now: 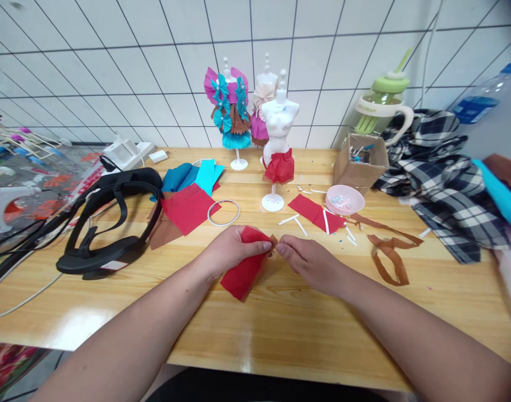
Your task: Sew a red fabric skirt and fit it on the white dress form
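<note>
My left hand (pixel 236 249) is closed on a piece of red crepe paper (pixel 244 279), the thumb lying over it. Behind the red sheet shows an edge of brown paper. At the sheet's right end, my right hand (pixel 308 259) pinches the tip of the brown paper (pixel 274 240), close to the left fingertips. Both hands are just above the wooden table. Beyond them stands a small white mannequin (pixel 278 120) with a red paper skirt (pixel 279 166). Nearer the left hand lies a silver ring (pixel 223 223).
Two dressed mannequins (pixel 230 111) stand by the tiled wall. Red sheets (pixel 188 206) and a black headset (pixel 109 262) lie left. To the right are a pink bowl (pixel 345 206), brown paper strips (pixel 400 273), a cardboard box (pixel 347 167), a green-lidded cup (pixel 389 86) and plaid cloth (pixel 427 167).
</note>
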The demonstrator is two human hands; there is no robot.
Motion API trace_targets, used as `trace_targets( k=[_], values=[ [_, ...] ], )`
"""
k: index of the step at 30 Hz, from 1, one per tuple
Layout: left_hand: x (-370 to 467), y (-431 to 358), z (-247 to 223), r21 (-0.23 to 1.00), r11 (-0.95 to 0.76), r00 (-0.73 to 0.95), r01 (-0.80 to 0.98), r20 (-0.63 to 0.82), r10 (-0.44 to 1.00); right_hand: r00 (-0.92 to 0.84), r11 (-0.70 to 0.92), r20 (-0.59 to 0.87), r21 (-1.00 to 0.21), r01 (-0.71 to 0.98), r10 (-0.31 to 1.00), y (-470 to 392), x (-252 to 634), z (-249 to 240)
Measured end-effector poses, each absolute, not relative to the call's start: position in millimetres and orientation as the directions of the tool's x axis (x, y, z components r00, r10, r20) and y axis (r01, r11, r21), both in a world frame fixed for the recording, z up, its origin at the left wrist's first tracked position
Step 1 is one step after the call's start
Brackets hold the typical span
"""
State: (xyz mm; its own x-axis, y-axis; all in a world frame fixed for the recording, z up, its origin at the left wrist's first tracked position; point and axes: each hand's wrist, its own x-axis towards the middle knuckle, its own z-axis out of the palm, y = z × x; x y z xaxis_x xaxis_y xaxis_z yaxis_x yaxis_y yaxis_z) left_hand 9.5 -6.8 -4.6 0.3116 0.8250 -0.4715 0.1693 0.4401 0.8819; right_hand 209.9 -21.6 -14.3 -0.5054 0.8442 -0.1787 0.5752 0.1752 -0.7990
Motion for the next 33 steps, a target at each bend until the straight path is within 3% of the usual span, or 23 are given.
trace_targets(
  k=[24, 33],
  values=[
    [9.1, -6.6, -4.6, 0.884, 0.438, 0.333, 0.163, -0.467, 0.819, -0.502, 0.209, -0.131, -0.799, 0.564, 0.855, -22.1, 206.3, -18.4],
    [9.2, -7.0, -6.9, 0.88, 0.431, 0.346, 0.199, -0.475, 0.809, -0.441, 0.152, -0.12, -0.833, 0.532, 0.889, -20.5, 208.1, -18.3]
  ],
)
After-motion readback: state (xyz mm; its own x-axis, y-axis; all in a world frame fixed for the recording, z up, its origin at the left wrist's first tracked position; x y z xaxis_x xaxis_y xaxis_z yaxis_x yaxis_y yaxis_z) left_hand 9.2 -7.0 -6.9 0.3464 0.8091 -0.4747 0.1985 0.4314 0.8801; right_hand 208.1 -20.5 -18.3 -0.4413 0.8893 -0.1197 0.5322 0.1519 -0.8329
